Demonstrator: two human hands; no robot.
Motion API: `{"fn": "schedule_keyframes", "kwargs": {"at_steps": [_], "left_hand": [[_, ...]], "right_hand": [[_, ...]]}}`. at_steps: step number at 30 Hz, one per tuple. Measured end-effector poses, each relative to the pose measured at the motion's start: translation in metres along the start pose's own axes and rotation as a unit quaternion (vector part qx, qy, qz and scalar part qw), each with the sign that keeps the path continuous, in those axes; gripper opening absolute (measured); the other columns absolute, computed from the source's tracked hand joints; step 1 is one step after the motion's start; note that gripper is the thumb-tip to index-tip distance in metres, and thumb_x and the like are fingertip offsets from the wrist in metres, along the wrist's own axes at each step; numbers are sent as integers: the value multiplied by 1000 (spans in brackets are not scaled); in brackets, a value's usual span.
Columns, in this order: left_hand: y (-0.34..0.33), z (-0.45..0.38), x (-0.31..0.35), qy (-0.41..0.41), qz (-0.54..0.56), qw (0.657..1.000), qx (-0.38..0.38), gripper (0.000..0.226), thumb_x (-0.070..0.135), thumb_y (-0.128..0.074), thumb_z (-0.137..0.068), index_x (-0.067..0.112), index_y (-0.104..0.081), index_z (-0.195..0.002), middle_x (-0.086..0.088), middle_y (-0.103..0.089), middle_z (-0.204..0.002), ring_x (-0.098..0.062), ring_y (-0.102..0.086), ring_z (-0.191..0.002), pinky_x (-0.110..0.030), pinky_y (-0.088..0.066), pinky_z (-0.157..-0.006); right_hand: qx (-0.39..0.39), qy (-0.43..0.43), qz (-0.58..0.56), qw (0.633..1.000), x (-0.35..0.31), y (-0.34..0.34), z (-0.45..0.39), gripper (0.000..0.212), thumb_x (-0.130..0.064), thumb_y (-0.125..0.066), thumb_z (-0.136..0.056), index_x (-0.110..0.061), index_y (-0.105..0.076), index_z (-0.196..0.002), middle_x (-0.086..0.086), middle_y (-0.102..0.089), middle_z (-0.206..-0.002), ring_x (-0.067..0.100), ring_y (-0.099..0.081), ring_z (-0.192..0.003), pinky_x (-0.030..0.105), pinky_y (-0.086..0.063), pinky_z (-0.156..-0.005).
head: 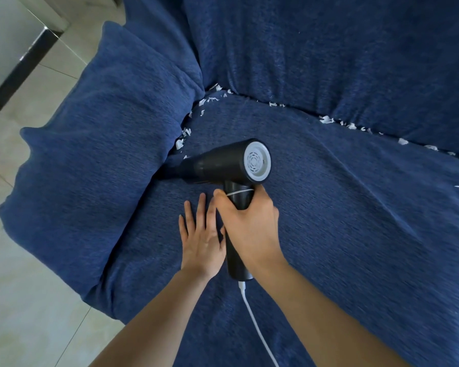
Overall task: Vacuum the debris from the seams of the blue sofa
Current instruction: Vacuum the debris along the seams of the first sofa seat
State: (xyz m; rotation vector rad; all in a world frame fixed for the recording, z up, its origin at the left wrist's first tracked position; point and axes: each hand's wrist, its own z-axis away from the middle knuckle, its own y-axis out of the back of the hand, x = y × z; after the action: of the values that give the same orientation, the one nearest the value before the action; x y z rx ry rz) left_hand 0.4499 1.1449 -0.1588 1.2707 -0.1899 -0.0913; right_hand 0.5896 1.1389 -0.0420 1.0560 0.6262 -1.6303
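Vacuum point(223, 165): black handheld unit lying low over the sofa point(329, 221) seat, just beside the left armrest seam.
Right hand point(249, 223): clenched around the vacuum's handle, thumb near the white band at the top of the grip.
Left hand point(200, 239): released, palm down and fingers spread flat on the seat cushion, touching the side of the handle.
Nozzle direction: the body's long axis runs roughly right to left across the view; the white vented rear cap faces right and toward the camera, and the narrow nozzle end points left into the crease between seat and armrest point(90, 154). The tip is dark against the fabric and hard to make out.
Handle axis: runs from the body back toward the person, with the cord point(252, 319) leaving its lower end.
Debris point(186, 132): white shreds lie along the armrest seam beyond the nozzle, around the corner, and along the back seam to the right; most of the task appears left to do.
Risk, scatter: the rear vent may blow the light shreds on the back seam out onto the seat.
Risk, fabric: the loose cover could be sucked into the nozzle and block it; the flat left hand likely guards against that.
Risk, cord: the cord may drag or snag as the vacuum travels toward the corner.
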Motion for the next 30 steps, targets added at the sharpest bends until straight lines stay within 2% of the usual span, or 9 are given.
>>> {"fn": "schedule_keyframes", "kwargs": {"at_steps": [2,3,4,6,8,12,22,28,30], "left_hand": [[5,-2,1,1,14,1000,-6,80,57,-25,-91,31,26,-147,5,22,-159,-26,28,-144,-47,11,-118],[8,-3,2,3,25,1000,-5,79,60,-17,-86,27,15,-151,4,16,-161,-25,25,-145,-47,10,-119],[10,-6,3,3,31,1000,0,82,62,-13,-82,25,4,-153,3,12,-162,-26,22,-146,-47,8,-120],[13,-12,2,-5,27,1000,7,83,62,-11,-81,23,-4,-154,2,9,-162,-26,18,-147,-47,5,-120],[15,-20,2,-12,29,999,12,81,63,-12,-84,23,-5,-154,2,8,-163,-25,17,-148,-47,4,-120],[16,-27,4,-13,31,999,8,81,64,-10,-83,23,-7,-153,2,7,-163,-25,16,-148,-47,5,-120],[14,-27,4,-15,-9,1000,-11,81,65,-6,-84,26,6,-154,3,18,-161,-27,22,-146,-49,8,-119],[19,-36,6,-27,-3,999,23,74,59,-24,-87,19,-22,-149,-5,-18,-159,-35,-7,-147,-53,-7,-119],[23,-44,5,-38,3,999,30,72,58,-22,-89,18,-23,-149,-5,-19,-158,-34,-7,-147,-51,-6,-120]], "right_hand": [[17,6,-6,1000,-3,12,3,23,-34,-74,-85,-19,-62,-97,-12,-65,-74,-17,-59,-71,-3,-39,-63],[25,9,-11,1000,-4,18,5,21,-35,-74,-85,-21,-61,-94,-11,-67,-72,-11,-64,-71,1,-43,-67],[31,8,-14,999,-4,23,6,20,-36,-74,-84,-23,-60,-91,-8,-68,-70,-1,-68,-71,11,-50,-72],[33,0,-18,999,-5,32,8,18,-36,-74,-83,-26,-59,-87,-6,-69,-66,15,-72,-70,33,-59,-76],[33,-3,-13,999,-7,40,10,19,-37,-74,-82,-26,-59,-86,-3,-69,-65,18,-71,-70,39,-60,-76],[54,1,-13,998,-5,48,11,21,-39,-73,-83,-24,-59,-87,-2,-70,-67,18,-72,-71,42,-60,-79],[67,4,-55,996,-9,32,-3,20,-36,-75,-83,-23,-60,-87,-3,-71,-70,20,-73,-71,44,-60,-80],[67,18,-66,995,-13,29,-16,18,-35,-74,-84,-25,-59,-87,-4,-70,-69,21,-73,-73,43,-59,-81],[67,12,-70,995,-11,31,-20,18,-36,-74,-84,-26,-59,-87,-4,-70,-69,21,-73,-73,45,-60,-81]]}}
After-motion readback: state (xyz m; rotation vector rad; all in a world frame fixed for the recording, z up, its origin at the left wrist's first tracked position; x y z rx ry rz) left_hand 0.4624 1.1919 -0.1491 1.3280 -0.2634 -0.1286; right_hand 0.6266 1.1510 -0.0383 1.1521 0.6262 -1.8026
